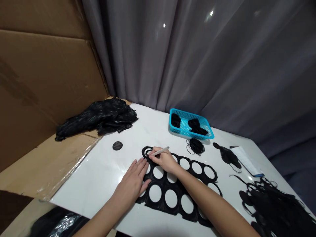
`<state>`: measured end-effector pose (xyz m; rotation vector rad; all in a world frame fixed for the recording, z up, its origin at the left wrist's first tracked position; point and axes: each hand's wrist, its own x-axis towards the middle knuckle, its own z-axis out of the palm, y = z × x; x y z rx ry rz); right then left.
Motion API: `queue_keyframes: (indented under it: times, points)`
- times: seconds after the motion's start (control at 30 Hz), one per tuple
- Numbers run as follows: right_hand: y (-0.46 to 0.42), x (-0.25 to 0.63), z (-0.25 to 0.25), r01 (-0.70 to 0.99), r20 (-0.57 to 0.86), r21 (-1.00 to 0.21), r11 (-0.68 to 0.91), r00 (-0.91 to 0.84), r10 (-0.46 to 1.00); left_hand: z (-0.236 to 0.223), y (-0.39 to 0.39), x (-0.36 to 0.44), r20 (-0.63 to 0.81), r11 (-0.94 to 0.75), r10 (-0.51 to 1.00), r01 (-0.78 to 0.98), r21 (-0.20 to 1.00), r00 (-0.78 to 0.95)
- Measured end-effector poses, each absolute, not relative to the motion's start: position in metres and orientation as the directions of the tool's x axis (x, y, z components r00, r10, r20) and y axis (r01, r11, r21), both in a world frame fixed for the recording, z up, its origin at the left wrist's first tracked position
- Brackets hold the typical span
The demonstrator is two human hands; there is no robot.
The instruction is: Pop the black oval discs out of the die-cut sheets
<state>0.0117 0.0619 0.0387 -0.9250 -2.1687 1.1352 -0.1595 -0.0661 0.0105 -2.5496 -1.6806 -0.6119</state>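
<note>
A black sheet [164, 183] full of large round holes lies flat on the white table. My right hand [165, 160] pinches a slim, pale, pen-like tool [160, 151] over the sheet's far left corner. The tool's tip is hidden by the fingers, at a ring-shaped cut there. My left hand [132, 181] rests flat on the sheet's left edge, fingers stretched and thumb apart. To the left of the sheet, apart from it, lies a dark round disc [117, 145].
A blue basket [191, 135] with black pieces stands at the back. Near it are a black bundle [197, 146], dark round pieces [228, 156] and white paper [247, 161]. Black scraps [278, 204] pile at right; a black heap [98, 115] lies by the cardboard [46, 72].
</note>
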Motion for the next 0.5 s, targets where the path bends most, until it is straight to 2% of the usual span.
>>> queue_keyframes:
  times: [0.23, 0.5]
  points:
    - [0.0566, 0.0131, 0.0358, 0.329, 0.178, -0.811, 0.484, -0.648, 0.74, 0.0131, -0.063, -0.1602, 0.332, -0.44, 0.869, 0.881, 0.174, 0.368]
    - [0.0585, 0.0142, 0.0345, 0.269, 0.088, -0.914, 0.305, -0.601, 0.794, 0.0157, -0.0592, -0.1633, 0.38, -0.49, 0.831, 0.858, 0.155, 0.406]
